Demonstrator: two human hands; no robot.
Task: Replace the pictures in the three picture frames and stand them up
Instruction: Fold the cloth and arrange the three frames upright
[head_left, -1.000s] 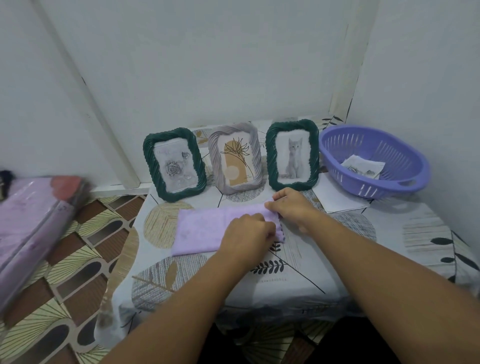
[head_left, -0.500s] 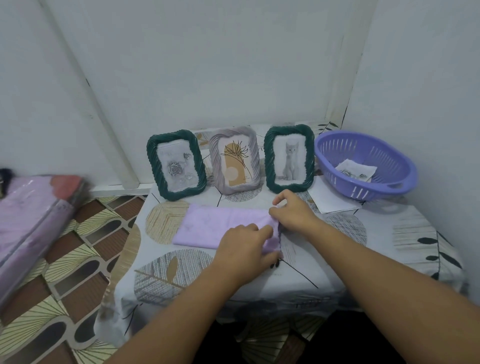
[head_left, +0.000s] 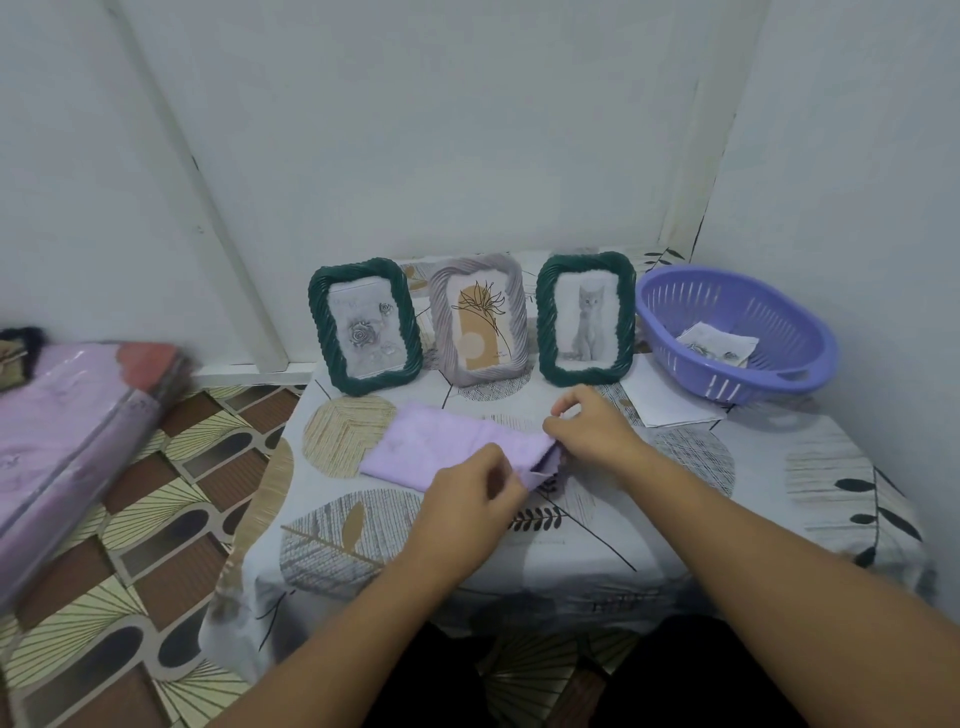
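The 3 picture frames (head_left: 474, 323) stand upright in a row along the tabletop (head_left: 675, 509) back edge, just beyond both hands. Left hand (head_left: 467, 499) and right hand (head_left: 587, 431) each pinch the lilac cloth (head_left: 426, 447) at its right end; the cat frame (head_left: 586, 319) lies nearest the right grip.

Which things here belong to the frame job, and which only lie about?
Belong: left green frame, grey frame, right green frame, papers in the purple basket, white sheet.
Lie about: purple cloth, held by both hands, pink bundle on the floor.
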